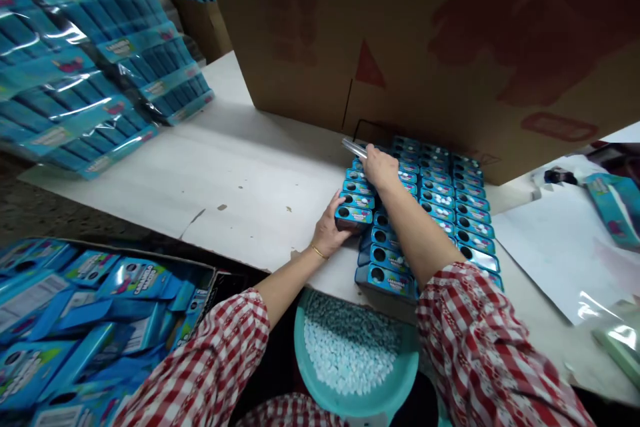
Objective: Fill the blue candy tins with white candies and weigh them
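Observation:
Small blue candy boxes (pixel 354 215) stand in rows on the white table, each with a round dark hole in its top. My left hand (pixel 331 230) is closed around the near end of the leftmost row, its fingers along the side and front of the boxes. Above that same row, my right hand (pixel 383 168) grips a shiny metal tool (pixel 354 148); its other end is hidden, so I cannot tell its full shape. White pieces lie on top of some boxes (pixel 437 199) further right. A turquoise basin (pixel 303 347) of small pale candies sits below the table edge.
A large cardboard box (pixel 310 33) stands behind the rows. Wrapped blue packs (pixel 100 60) are stacked at the upper left. A carton (pixel 213 273) of loose blue boxes is at lower left. White paper (pixel 545 247) and a flattened blue box (pixel 613 210) lie right.

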Demonstrator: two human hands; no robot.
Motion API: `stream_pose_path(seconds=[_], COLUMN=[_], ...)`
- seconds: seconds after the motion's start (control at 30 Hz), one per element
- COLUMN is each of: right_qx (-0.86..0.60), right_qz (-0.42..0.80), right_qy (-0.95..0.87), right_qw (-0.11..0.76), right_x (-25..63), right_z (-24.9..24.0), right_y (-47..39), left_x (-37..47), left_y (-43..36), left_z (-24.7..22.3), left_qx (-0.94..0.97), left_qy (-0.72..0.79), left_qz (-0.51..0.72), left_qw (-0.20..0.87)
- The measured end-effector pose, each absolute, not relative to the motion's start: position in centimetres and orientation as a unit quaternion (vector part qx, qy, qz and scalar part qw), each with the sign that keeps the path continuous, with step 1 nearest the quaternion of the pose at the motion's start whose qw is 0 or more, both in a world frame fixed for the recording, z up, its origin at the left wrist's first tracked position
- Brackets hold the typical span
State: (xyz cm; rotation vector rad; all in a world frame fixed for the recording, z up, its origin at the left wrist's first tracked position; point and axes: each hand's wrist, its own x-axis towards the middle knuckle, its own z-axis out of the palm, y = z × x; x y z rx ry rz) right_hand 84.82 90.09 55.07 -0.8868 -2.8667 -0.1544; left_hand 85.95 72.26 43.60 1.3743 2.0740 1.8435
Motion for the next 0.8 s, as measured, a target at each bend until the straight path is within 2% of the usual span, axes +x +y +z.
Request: stream_pose_path(seconds=[0.2, 0.37, 0.43, 0.53, 0.63, 0.73, 0.8], right_qx=[-0.33, -0.347, -0.353, -0.341, -0.328, -0.36, -0.388], right_qz=[-0.052, 0.001, 0.038, 0.097, 0.193, 0.319, 0.375], right_qy=[-0.942, -0.937, -0.93, -0.907, -0.858, -0.788, -0.752], right_qw=[0.031, 0.042, 0.094, 0.226, 0.344, 0.385, 0.378], right_x=[81.4, 81.7, 83.8, 89.7, 97.5, 105.1, 109.3], right_z=[55.3, 56.2, 57.2, 59.3, 60.5, 59.4, 57.1], right_y=[96.1, 98.0, 97.5, 94.9, 90.0, 83.2, 78.5], left_x=[83.1, 82.2, 82.1, 82.7, 84.1, 85.1, 85.1], left_y=[78.3, 80.3, 79.8, 77.1, 71.6, 64.1, 58.6], left_z=[43.9, 43.7, 43.6, 44.0, 45.1, 46.1, 46.5], left_qx=[0.433, 0.444, 0.44, 0.427, 0.427, 0.429, 0.411], left_qy=[0.67, 0.654, 0.656, 0.674, 0.694, 0.718, 0.748], left_qz=[0.601, 0.606, 0.602, 0.587, 0.57, 0.544, 0.52], left_qw=[0.059, 0.086, 0.111, 0.137, 0.11, 0.061, 0.036])
